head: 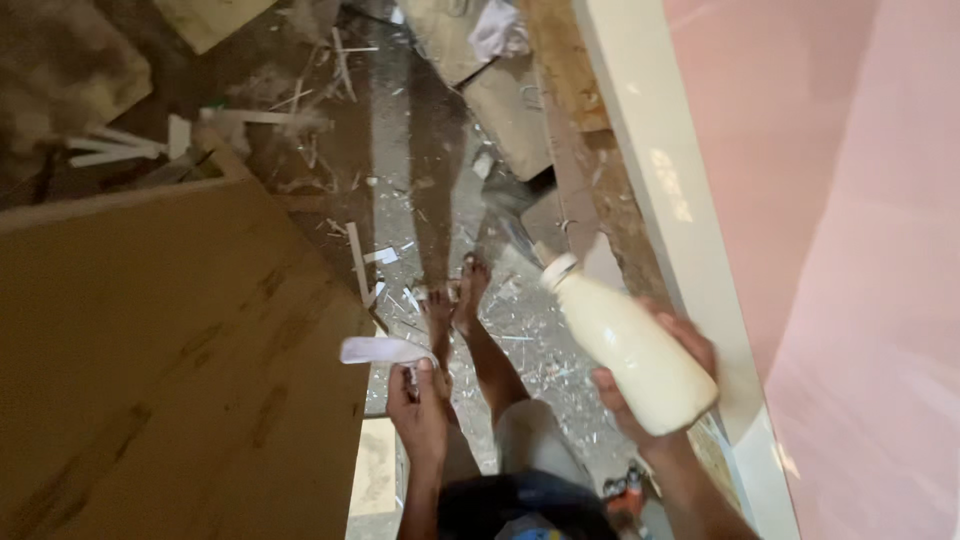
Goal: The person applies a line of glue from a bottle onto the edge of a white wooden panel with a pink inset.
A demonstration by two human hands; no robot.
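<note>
In the lower right of the frame the right hand (655,395) holds a white plastic bottle (632,352) filled with cream-coloured liquid; the grip is wrapped round the bottle's wide lower body, fingers on the far side and thumb on the near side. The bottle tilts with its white cap (558,270) pointing to the upper left. Low in the middle of the frame the left hand (420,405) pinches the end of a flat white strip (382,350), its grip closed on it between thumb and fingers, and the strip sticks out to the left. Between the two hands the person's bare feet (455,300) stand on a floor (440,200) littered with wood chips and white offcuts. A large brown plywood sheet (170,360) fills the left of the frame. A pale pink panel (860,250) with a cream edge runs down the right side.
</note>
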